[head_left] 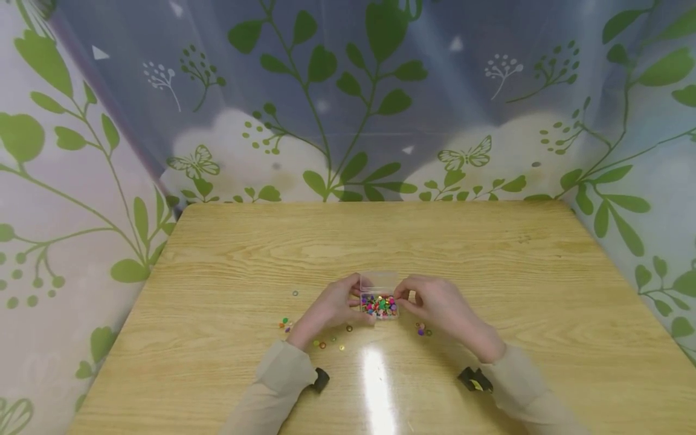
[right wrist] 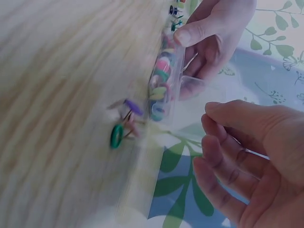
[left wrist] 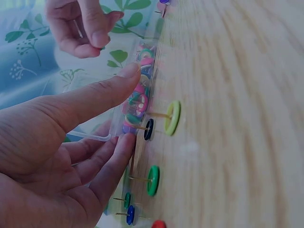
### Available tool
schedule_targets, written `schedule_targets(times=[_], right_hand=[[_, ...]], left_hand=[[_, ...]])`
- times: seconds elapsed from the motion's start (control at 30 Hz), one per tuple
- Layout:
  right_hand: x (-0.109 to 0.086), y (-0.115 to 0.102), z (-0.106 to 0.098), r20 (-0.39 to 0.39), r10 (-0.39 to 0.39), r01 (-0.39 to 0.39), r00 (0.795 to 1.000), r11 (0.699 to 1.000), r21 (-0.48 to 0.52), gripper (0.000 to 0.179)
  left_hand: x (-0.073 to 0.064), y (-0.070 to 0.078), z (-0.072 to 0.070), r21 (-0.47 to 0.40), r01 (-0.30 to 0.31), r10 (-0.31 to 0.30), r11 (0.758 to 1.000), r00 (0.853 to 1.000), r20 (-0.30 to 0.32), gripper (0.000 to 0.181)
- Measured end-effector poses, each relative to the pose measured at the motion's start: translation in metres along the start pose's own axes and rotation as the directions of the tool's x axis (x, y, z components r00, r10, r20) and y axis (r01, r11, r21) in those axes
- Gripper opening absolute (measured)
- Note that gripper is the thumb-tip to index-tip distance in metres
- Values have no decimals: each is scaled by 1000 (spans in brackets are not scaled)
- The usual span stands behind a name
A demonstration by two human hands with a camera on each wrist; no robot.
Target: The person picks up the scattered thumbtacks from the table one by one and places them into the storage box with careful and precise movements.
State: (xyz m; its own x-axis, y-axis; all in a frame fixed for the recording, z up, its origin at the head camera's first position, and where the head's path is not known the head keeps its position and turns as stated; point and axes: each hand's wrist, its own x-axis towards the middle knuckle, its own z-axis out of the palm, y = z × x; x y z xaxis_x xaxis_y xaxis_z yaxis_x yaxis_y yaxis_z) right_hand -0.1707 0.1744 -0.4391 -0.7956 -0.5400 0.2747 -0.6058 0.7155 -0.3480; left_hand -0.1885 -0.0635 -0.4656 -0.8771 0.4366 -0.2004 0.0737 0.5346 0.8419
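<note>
A small clear plastic box (head_left: 387, 317) full of colourful thumbtacks (head_left: 380, 304) sits on the table, its transparent lid (head_left: 379, 280) raised at the back. My left hand (head_left: 339, 302) grips the box's left end, thumb along the front and fingers behind. My right hand (head_left: 435, 299) is at the box's right edge, thumb and forefinger pinched together. In the left wrist view, a tiny green bit of a thumbtack (left wrist: 102, 48) shows at those fingertips; the rest is hidden. Beside the box, under the right hand, lie a few loose thumbtacks (right wrist: 117, 136), one purple and one green.
More loose thumbtacks lie near the left forearm, among them a green one (head_left: 285, 321), a red one (head_left: 322, 345) and a yellow one (head_left: 342, 348). A single pale one (head_left: 295, 293) lies farther left. Patterned curtains (head_left: 348, 121) border the wooden table (head_left: 244, 254) at the back and sides.
</note>
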Motion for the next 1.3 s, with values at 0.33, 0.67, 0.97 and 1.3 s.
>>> schedule_targets(times=[0.33,0.67,0.97,1.3], right_hand=[[-2,-2,1,-12,-26,26,1000,998,60,20],[-24,15,-8,43,11,-12,999,1000,9,11],[-42,24,-14,234,55,-67,971,997,46,13],[-41,27,-15,224,83,-97,971,994,54,14]], left_hand=[[0,1,1,-4,3,-3,1000,1000,-1,64],[-1,1,1,2,7,-7,1000,1000,-3,65],[-2,0,0,2,10,-10,1000,1000,-1,64],[-1,0,0,11,1,-1,1000,1000,0,63]])
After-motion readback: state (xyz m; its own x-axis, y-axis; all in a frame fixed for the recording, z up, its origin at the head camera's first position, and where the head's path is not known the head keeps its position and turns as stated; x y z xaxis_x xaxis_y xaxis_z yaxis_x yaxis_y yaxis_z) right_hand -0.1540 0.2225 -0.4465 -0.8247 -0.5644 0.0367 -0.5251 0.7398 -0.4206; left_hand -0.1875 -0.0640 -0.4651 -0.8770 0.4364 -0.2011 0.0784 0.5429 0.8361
